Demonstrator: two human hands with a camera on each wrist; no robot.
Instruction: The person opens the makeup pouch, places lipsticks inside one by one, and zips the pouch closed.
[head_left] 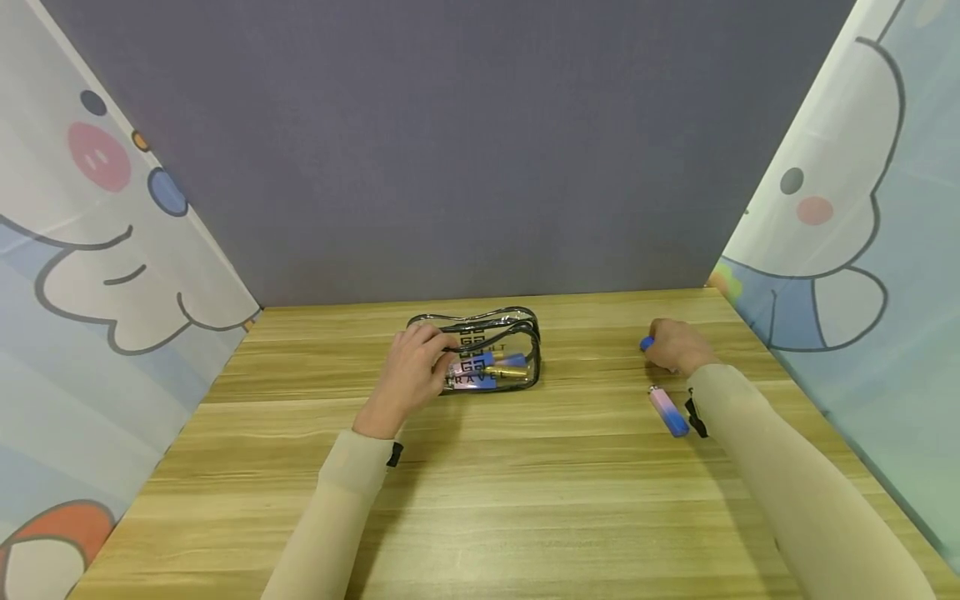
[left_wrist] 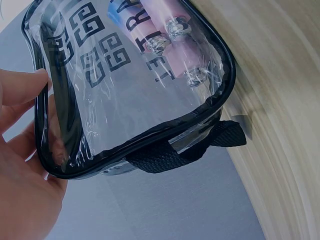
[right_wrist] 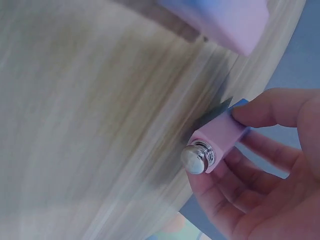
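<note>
A clear zip pouch (head_left: 537, 337) with black edging and black lettering stands on the table. My left hand (head_left: 415, 367) grips its upper left rim, the thumb pressed on the black edging in the left wrist view. Inside lie several pink-and-blue tubes (left_wrist: 182, 57) with silver ends, and a gold one (head_left: 507, 372). Out to the right, my right hand (head_left: 678, 344) holds a pink-and-blue square tube (right_wrist: 220, 134) with a round silver knob, between thumb and fingers close over the table. A similar tube (head_left: 668, 411) lies on the wood nearer to me, below that hand.
The wooden table (head_left: 525, 492) runs to a dark grey panel (head_left: 465, 150) at the back. Cartoon-printed curtains (head_left: 832, 192) hang along both sides. A black strap tab (left_wrist: 160, 157) sticks out from the pouch's end.
</note>
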